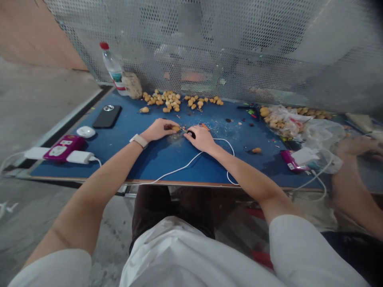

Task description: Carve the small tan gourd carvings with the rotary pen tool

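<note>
My left hand [158, 130] grips a small yellowish lump [176, 128] at the fingertips, with a dark bit beside it. My curled right hand [201, 139] holds a black object [191, 134], mostly hidden by my fingers, so I can't make it out. Both are over the blue tabletop [89, 167].

A stretch of blue desk [155, 167] runs past the left hand [158, 130] and right hand [201, 139] to the scattered nuts [164, 100] before a perforated metal screen [209, 48]. A white cable [191, 159] loops close by on the right; a phone [107, 116] lies well left.
</note>
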Motion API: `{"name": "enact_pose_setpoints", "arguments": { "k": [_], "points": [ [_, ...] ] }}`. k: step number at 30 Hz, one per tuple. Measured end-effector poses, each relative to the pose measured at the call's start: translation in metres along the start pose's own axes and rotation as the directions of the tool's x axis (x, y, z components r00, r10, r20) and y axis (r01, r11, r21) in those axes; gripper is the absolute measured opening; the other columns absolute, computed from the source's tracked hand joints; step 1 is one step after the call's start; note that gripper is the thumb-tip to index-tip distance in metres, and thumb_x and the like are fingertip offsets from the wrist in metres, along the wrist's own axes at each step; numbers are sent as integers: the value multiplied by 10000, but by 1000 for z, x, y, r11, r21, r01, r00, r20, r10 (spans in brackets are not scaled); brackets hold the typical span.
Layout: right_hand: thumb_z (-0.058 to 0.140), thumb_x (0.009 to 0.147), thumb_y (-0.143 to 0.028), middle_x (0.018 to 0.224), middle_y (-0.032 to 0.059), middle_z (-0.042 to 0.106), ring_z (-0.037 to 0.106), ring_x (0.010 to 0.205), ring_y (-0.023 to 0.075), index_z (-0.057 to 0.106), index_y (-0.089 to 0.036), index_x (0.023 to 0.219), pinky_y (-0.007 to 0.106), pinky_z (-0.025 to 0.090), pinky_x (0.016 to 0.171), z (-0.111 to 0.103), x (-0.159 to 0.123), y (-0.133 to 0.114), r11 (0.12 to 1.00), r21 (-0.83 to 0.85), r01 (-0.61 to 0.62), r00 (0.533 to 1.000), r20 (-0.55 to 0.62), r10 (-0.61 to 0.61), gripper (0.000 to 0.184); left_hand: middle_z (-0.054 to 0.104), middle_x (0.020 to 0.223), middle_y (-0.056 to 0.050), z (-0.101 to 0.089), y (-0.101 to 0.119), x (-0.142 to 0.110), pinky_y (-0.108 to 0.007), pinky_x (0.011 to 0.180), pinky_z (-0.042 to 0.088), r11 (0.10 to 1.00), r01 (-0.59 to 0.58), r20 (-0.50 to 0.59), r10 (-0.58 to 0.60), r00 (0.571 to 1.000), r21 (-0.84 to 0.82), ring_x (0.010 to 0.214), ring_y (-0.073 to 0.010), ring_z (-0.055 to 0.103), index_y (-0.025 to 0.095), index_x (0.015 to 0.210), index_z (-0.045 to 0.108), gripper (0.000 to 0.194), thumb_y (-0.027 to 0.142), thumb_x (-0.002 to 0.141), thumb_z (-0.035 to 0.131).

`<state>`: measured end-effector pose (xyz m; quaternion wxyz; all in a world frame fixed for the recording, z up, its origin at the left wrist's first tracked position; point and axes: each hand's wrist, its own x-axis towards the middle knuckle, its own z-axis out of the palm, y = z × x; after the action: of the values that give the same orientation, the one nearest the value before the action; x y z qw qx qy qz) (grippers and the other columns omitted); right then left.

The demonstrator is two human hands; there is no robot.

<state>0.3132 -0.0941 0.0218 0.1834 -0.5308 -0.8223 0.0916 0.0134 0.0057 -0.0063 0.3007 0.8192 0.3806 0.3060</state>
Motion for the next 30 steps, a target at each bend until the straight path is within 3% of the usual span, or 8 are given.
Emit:
{"name": "enact_pose_setpoints", "arguments": {
  "k": [7, 14, 30],
  "points": [
    [691, 1338, -424, 1484, 178, 935, 864, 1414, 374, 907, -206, 1470, 471, 607, 1228, -4, 0, -8, 999, -13, -44, 999, 25, 44, 334, 1001, 1254, -165, 0, 2, -2, -504, 1133, 755, 999, 11, 27, -10, 1000, -36, 1089, -342, 915, 186, 1389, 1029, 622, 625, 948, 1010],
    [675, 1346, -449, 1532, 190, 929, 860, 1454, 379, 905, -192, 1477, 474, 612, 1246, -7, -3, -11, 999, -15, -41, 999, 34, 42, 368, 1003, 1307, -171, 0, 6, -4, -522, 1200, 762, 998, 13, 40, -11, 999, -54, 1144, -348, 930, 184, 1391, 1023, 597, 601, 964, 990],
    [746, 1319, -450, 1437, 166, 944, 876, 1343, 351, 909, -233, 1374, 464, 632, 1176, 1, -4, 0, 999, 45, -15, 1000, -6, 15, 276, 1003, 1261, -167, 1, 15, -6, -504, 1159, 778, 997, 38, 58, -34, 998, -69, 1119, -349, 928, 188, 1355, 1023, 559, 568, 949, 974]
  ]
}}
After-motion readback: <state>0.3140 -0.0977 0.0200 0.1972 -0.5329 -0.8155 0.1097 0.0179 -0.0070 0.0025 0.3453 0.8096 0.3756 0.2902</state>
